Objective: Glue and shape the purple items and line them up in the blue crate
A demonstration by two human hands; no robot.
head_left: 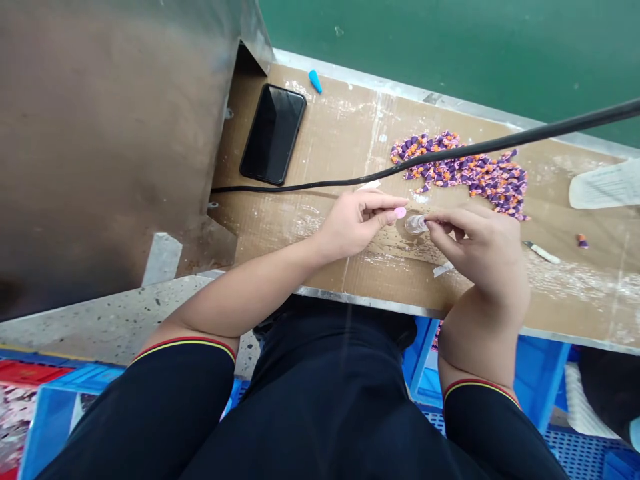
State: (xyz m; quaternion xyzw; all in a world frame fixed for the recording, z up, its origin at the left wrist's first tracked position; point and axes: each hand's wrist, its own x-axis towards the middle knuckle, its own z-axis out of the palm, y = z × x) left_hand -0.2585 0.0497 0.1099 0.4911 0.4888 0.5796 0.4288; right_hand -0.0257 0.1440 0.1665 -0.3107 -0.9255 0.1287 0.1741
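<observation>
My left hand pinches a small, flat pink piece between thumb and fingertips, just above the cardboard-covered bench. Close to its right, my right hand has thumb and index finger closed at the right end of a small clear container. What the container holds cannot be made out. Beyond both hands lies a spread pile of small purple, orange and pink pieces, with a black cable crossing in front of part of it.
A black phone and a blue tapered cap lie toward the far left. A metal cabinet borders the bench's left side. To the right are a pale-handled small blade, one loose piece and a translucent white container.
</observation>
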